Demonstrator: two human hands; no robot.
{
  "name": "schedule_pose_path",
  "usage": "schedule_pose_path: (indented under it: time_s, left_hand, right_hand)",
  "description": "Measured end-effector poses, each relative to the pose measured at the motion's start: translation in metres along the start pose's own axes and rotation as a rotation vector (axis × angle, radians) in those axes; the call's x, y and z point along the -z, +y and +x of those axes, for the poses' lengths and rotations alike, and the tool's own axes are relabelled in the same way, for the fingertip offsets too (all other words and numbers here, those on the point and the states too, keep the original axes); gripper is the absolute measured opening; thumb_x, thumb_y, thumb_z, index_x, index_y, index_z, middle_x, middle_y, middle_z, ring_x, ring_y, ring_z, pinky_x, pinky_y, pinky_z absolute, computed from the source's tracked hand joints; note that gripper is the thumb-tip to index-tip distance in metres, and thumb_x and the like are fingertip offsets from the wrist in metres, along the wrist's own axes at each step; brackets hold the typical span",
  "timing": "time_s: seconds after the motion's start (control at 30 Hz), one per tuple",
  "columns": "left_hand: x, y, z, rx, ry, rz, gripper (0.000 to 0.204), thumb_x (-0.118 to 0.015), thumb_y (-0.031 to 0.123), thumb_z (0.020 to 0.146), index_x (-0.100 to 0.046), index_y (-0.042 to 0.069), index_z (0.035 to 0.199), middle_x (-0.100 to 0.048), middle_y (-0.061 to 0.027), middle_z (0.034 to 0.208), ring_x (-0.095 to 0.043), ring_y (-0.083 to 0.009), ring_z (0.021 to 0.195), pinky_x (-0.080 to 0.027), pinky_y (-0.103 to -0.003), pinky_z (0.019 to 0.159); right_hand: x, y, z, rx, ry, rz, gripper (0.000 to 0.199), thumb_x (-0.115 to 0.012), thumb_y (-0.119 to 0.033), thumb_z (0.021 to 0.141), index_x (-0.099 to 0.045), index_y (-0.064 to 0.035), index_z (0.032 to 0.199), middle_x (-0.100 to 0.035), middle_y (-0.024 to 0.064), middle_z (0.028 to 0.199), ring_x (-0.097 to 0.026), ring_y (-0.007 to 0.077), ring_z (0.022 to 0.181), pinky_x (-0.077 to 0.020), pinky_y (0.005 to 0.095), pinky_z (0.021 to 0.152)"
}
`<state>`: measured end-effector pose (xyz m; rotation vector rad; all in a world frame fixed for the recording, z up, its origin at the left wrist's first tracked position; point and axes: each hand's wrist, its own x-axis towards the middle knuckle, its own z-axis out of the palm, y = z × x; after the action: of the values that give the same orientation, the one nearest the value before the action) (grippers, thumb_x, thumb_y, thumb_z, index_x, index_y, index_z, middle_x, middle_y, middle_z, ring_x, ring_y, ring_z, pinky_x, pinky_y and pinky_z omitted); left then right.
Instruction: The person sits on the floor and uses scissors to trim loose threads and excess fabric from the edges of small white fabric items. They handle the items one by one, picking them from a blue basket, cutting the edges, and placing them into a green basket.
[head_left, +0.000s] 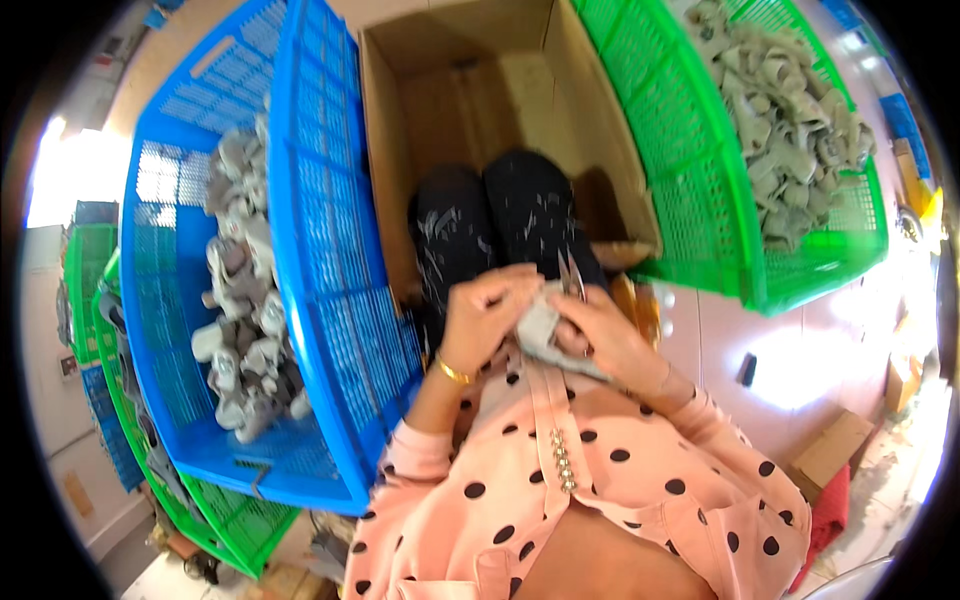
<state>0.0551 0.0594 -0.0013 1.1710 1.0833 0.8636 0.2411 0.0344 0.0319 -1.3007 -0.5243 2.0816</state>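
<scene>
While seated with knees inside the open cardboard box (470,90), both hands together over the lap: left hand (487,318) pinched shut on the grey fabric piece (540,330), right hand (600,335) clamped on the same piece and small scissors (572,275), blades up. Blue crate (320,250) of grey pieces just to the left, green crate (680,170) of similar pieces to the right.
</scene>
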Motion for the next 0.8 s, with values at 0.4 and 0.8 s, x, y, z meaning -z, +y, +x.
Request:
schedule_pose_path:
  time_s: [0.4,0.8]
  left_hand:
    - [0.004,0.005,0.007,-0.332,0.17,0.362,0.008,-0.067,0.005,0.089,-0.07,-0.001,0.088,-0.07,-0.0093,0.092,-0.066,-0.0138,0.076,-0.053,-0.024,0.068]
    - [-0.003,0.008,0.017,-0.52,0.164,0.642,0.008,-0.071,0.012,0.084,-0.066,0.007,0.087,-0.067,-0.0049,0.087,-0.064,-0.0222,0.061,-0.05,-0.027,0.054]
  right_hand:
    - [0.014,0.002,0.013,0.232,0.023,-0.502,0.036,-0.054,-0.036,0.099,-0.06,-0.0018,0.09,-0.054,0.0062,0.061,-0.049,0.0148,0.052,-0.0362,0.0268,0.049]
    - [0.018,-0.033,0.012,0.654,0.126,-1.573,0.045,-0.057,-0.047,0.092,-0.059,-0.0056,0.075,-0.056,0.0118,0.055,-0.056,0.0315,0.052,-0.0417,0.0383,0.047]
